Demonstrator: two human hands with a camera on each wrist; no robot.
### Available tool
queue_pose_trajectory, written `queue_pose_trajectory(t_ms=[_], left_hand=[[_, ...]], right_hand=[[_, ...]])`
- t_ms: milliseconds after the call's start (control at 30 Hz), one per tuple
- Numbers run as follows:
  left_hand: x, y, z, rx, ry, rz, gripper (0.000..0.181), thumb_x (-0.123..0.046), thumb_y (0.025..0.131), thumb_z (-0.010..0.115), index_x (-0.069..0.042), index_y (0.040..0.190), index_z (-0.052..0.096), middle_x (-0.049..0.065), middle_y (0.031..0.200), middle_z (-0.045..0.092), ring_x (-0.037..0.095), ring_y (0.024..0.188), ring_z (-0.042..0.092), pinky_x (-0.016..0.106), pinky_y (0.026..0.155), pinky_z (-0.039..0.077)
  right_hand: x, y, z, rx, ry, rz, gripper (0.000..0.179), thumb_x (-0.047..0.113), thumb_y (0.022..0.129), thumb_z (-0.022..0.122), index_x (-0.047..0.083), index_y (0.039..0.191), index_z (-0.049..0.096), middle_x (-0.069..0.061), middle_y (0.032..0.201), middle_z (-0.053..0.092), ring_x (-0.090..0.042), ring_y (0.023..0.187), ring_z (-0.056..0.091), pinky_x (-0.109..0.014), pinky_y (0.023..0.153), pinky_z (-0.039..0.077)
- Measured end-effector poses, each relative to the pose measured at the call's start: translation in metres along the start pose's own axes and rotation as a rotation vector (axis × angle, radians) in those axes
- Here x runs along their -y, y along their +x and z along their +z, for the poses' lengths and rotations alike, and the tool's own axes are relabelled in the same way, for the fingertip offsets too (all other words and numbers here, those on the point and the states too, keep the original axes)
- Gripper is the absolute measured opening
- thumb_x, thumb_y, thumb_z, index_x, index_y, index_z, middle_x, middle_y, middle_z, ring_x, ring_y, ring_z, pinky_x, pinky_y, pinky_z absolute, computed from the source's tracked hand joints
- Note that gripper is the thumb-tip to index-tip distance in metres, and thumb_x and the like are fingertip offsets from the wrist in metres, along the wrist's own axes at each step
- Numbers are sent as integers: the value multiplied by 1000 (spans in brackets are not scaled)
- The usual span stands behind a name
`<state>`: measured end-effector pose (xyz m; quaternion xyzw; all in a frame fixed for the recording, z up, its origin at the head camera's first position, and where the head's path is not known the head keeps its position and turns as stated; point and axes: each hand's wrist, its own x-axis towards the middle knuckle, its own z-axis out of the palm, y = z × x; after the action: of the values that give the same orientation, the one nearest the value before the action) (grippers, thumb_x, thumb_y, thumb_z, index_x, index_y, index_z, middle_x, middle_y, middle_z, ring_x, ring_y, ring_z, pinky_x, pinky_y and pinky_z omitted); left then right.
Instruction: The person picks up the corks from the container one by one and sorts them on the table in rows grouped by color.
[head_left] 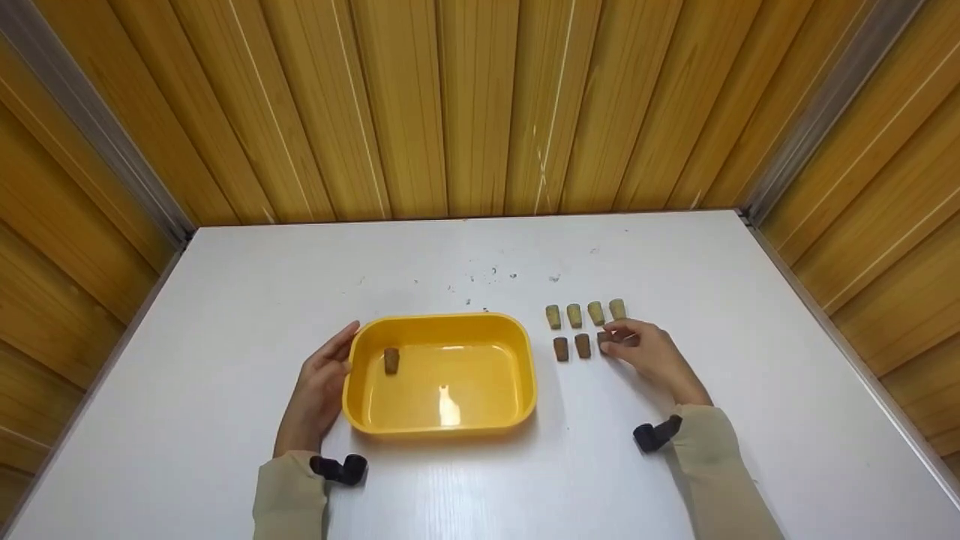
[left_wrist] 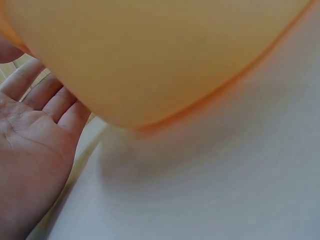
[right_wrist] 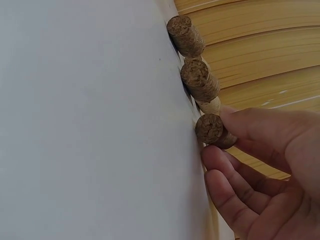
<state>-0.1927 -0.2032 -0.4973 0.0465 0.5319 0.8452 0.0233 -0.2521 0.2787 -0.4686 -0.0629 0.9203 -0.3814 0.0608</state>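
Observation:
My right hand [head_left: 654, 358] pinches a dark brown cork [right_wrist: 209, 128] between thumb and fingertips, at the right end of a short row. To its left stand two more brown corks, one [head_left: 583, 346] close by and another [head_left: 561, 349] farther left. My left hand [head_left: 322, 390] rests against the left side of a yellow plastic tub [head_left: 442, 432], its fingers [left_wrist: 22, 80] stretched along the wall. Inside the tub, near its left end, is one brown cork [head_left: 391, 361].
Behind the brown corks runs a row of several lighter, yellowish corks [head_left: 574, 316]; the rightmost is just beyond my right fingertips. Dark specks [head_left: 513, 275] mark the white table [head_left: 465, 495]. Wood-patterned panels [head_left: 480, 112] close in the back and both sides.

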Motion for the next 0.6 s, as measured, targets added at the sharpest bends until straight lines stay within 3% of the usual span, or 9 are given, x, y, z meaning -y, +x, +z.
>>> queue_pose_trajectory(t_ms=[367, 600], left_hand=[[0, 1, -1, 20, -5, -14, 54, 7, 92, 34, 2, 146, 34, 5, 145, 48, 15, 133, 47, 28, 109, 40], [0, -1, -1, 42, -14, -18, 59, 10, 89, 25, 0, 147, 34, 8, 150, 42, 16, 136, 43, 29, 111, 38]], right_hand=[[-1, 2, -2, 7, -14, 41, 41, 30, 90, 66, 7, 123, 64, -13, 112, 67, -25, 101, 60, -28, 80, 45], [-1, 2, -1, 17, -13, 51, 43, 30, 90, 65, 5, 125, 62, -15, 113, 67, -25, 102, 60, -30, 82, 45]])
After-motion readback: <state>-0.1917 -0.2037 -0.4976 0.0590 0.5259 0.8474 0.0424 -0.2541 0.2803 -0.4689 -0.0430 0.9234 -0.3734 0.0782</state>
